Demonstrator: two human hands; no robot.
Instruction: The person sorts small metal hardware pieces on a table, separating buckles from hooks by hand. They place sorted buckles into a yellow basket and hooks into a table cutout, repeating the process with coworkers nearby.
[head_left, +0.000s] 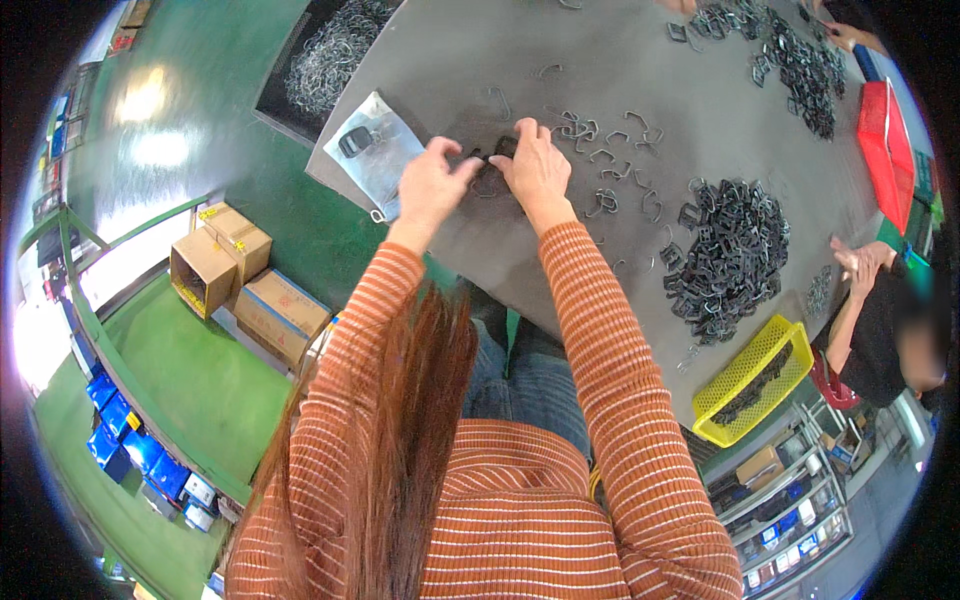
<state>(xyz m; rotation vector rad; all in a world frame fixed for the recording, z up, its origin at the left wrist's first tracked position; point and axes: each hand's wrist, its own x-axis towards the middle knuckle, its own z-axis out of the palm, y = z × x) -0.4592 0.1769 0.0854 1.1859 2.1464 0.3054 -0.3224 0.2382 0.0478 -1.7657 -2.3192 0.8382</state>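
Observation:
Over the near left part of the grey table, my two hands are close together with their fingertips almost meeting. My right hand (537, 172) pinches a small black buckle-like part (507, 147). Thumb and fingers of my left hand (432, 187) close at the near side of that part; a small dark bit shows at their tips, too small to name. Left of my left hand lies a pale plastic bag (378, 160) with a black frame-shaped buckle (356, 141) on it. Loose bent wire hooks (578, 128) are scattered right of my right hand.
A heap of black buckles and wire hooks (730, 260) lies to the right, near a yellow basket (757, 385). Another heap (803, 75) is at the far right, near a red bin (884, 150). A black crate of wire pieces (338, 55) stands past the left edge. Co-workers' hands (860, 262) show at right.

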